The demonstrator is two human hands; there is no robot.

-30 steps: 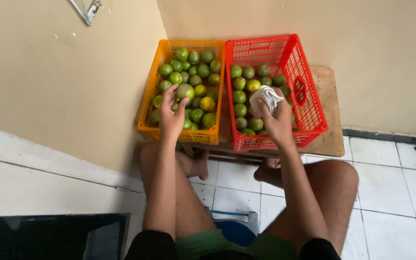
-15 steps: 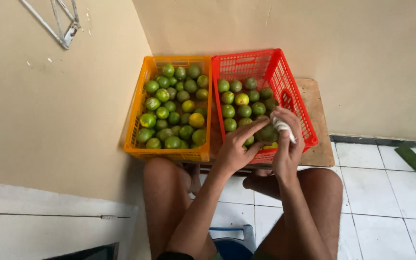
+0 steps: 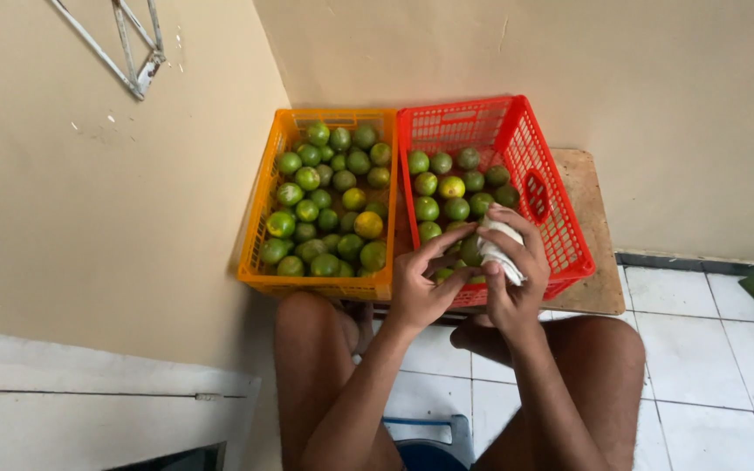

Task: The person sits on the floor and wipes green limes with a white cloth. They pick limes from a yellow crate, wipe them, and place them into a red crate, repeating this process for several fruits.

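From my feed, both hands sit over the near edge of the red crate (image 3: 560,235). My left hand (image 3: 421,283) pinches a green lime (image 3: 471,250) with its fingertips, and my right hand (image 3: 517,270) is closed around a white cloth (image 3: 499,253) pressed on that lime (orange crate (image 3: 259,227) just beside, full of limes).
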